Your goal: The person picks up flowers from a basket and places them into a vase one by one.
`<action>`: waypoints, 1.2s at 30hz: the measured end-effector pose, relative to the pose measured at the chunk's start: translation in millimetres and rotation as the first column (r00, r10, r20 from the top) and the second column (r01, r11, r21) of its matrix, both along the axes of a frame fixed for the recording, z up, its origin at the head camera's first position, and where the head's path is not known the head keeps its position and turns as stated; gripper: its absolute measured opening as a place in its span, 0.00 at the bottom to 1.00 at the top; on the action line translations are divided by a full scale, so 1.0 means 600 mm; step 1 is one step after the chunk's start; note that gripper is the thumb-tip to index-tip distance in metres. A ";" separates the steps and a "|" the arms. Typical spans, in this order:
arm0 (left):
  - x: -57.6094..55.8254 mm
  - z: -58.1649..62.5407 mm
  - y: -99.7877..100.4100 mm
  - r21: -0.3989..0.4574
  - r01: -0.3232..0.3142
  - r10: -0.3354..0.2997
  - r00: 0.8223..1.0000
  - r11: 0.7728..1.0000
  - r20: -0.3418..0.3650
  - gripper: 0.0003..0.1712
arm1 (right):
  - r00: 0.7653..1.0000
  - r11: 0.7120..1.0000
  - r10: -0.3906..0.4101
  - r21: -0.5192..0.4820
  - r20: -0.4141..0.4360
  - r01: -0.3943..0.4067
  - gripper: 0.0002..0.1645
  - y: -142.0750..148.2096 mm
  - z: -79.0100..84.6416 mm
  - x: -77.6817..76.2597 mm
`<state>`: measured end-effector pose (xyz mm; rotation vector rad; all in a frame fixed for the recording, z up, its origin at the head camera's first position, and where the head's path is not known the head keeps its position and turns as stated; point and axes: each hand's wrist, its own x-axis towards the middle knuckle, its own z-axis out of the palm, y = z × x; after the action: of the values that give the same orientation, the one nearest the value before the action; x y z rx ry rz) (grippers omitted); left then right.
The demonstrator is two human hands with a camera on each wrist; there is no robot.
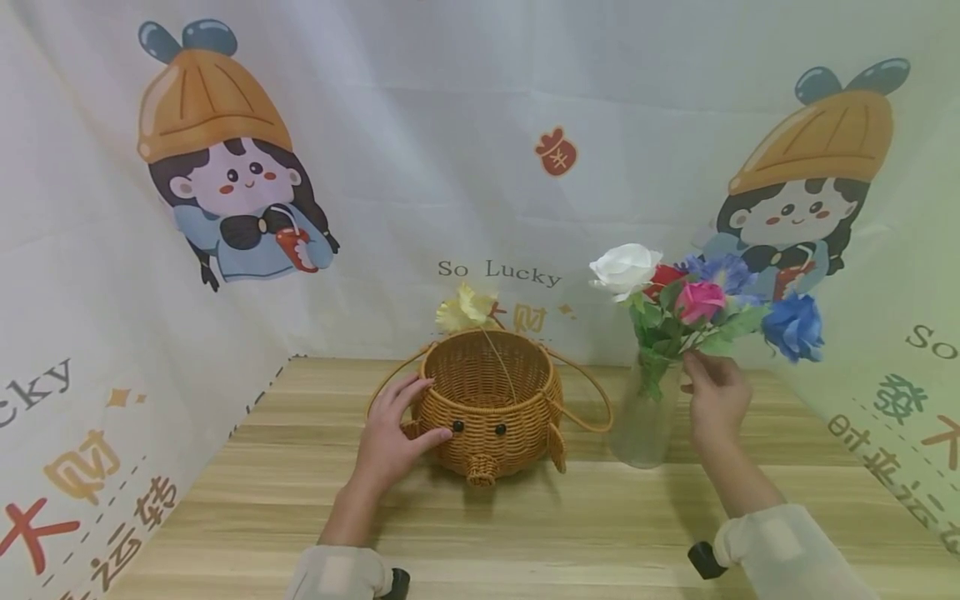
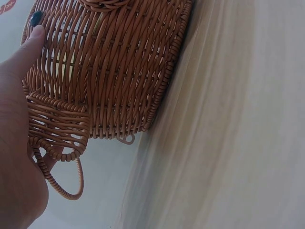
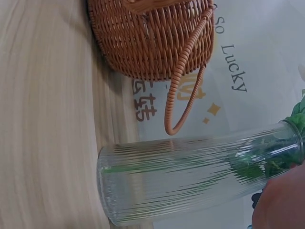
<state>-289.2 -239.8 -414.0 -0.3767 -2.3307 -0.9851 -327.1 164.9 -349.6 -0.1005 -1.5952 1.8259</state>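
A wicker basket [image 1: 487,437] with a pig-like face, black eyes and snout sits upright on the table. My left hand [image 1: 393,425] grips its left side, the fingers at the rim and the thumb beside one eye. In the left wrist view, the thumb [image 2: 31,50] presses the weave. One yellow flower [image 1: 467,307] stands in the basket, its thin stem leaning inside. To the right, a clear ribbed glass vase [image 1: 641,425] holds artificial flowers: a white rose [image 1: 626,271], a pink rose [image 1: 701,302], red and blue blooms. At the vase mouth my right hand [image 1: 720,400] pinches a stem, partly hidden by leaves.
The basket's loop handle [image 1: 592,400] hangs out toward the vase on the right, and another loop shows on the left. A wood-grain table [image 1: 525,542] lies under everything. Printed white cloth [image 1: 420,150] with cartoon figures surrounds its back and sides.
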 end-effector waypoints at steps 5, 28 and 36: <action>0.001 0.000 0.000 0.001 -0.005 0.005 1.000 1.000 0.002 0.42 | 1.000 0.999 0.023 -0.028 -0.012 -0.023 0.02 -0.005 -0.006 0.010; -0.002 -0.005 -0.002 0.000 -0.007 0.007 1.000 1.000 -0.007 0.42 | 0.977 0.980 0.195 0.062 -0.083 -0.190 0.06 -0.092 -0.010 0.041; -0.001 -0.002 -0.001 -0.006 -0.007 0.008 1.000 1.000 0.002 0.42 | 0.960 0.942 0.278 0.202 -0.023 -0.267 0.12 -0.138 -0.012 0.039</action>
<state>-289.7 -240.2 -415.2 -0.3694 -2.3353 -0.9755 -303.5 82.0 -356.5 0.2688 -1.8166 1.8429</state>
